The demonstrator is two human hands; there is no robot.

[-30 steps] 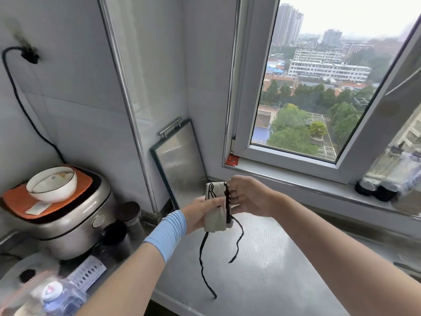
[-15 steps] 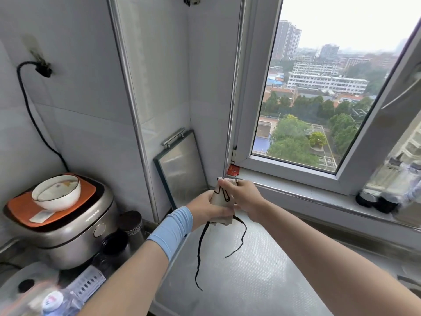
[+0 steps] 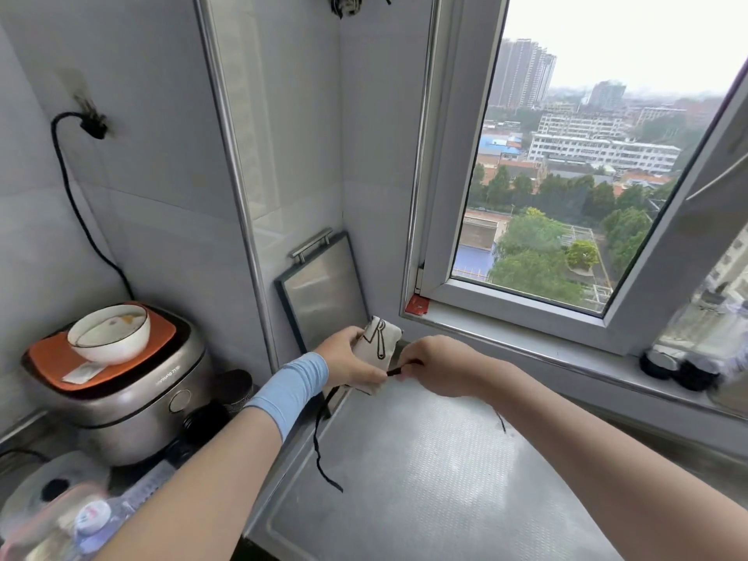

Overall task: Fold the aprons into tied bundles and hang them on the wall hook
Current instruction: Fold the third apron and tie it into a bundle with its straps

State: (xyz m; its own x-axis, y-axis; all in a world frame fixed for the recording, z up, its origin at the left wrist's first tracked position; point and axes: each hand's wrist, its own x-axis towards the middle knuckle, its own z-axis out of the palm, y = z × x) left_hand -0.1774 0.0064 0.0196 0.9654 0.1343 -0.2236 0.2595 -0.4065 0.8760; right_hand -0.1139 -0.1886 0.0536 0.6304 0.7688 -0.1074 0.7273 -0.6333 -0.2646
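Observation:
A cream apron folded into a small bundle (image 3: pixel 379 341), printed with black lines, is held over the steel counter near the window corner. My left hand (image 3: pixel 351 361), with a light blue wrist sleeve, is closed around the bundle. My right hand (image 3: pixel 439 365) pinches a black apron string (image 3: pixel 398 371) and holds it out to the right of the bundle. Another black string (image 3: pixel 321 447) dangles from the bundle down to the counter. At the top edge of the frame, dark and striped fabric (image 3: pixel 349 2) hangs on the wall; its hook is out of sight.
A steel counter (image 3: pixel 425 479) lies under my hands. A framed metal board (image 3: pixel 324 289) leans in the corner. A rice cooker (image 3: pixel 121 386) with a white bowl (image 3: pixel 109 333) stands left, dark jars (image 3: pixel 234 388) beside it. The open window (image 3: pixel 566 188) and sill bottles (image 3: pixel 688 358) are right.
The right hand has moved off the bundle to the right, drawing a black string out taut. The bundle has tilted in my left hand. The view has risen, showing fabric hanging at the top.

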